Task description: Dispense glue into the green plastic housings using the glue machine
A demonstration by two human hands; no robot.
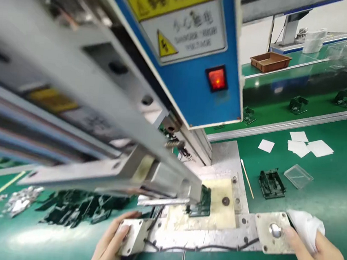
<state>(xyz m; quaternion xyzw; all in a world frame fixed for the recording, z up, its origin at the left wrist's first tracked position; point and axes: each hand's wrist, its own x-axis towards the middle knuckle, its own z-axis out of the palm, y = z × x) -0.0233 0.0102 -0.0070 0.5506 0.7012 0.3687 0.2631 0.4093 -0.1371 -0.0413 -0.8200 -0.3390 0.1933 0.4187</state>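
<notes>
A press machine with a blue housing (pixel 194 66) and grey metal arm (pixel 107 111) fills the left of the view. Under its head a dark green circuit board part (pixel 200 204) sits on the cream-coloured fixture plate (pixel 219 214). My left hand (pixel 110 242) rests on the left button box (pixel 131 234), thumb on top. My right hand (pixel 317 258) holds a white cloth (pixel 307 226), its index finger reaching the round metal button (pixel 275 229) on the right button plate (pixel 265 241).
A pile of dark green parts (pixel 74 208) and small metal pieces (pixel 21 201) lie at left. On the green mat to the right are another board (pixel 272 183), a thin stick (pixel 247 178), a clear plastic piece (pixel 298 176) and white paper squares (pixel 308 146). A conveyor (pixel 302 97) carries parts behind.
</notes>
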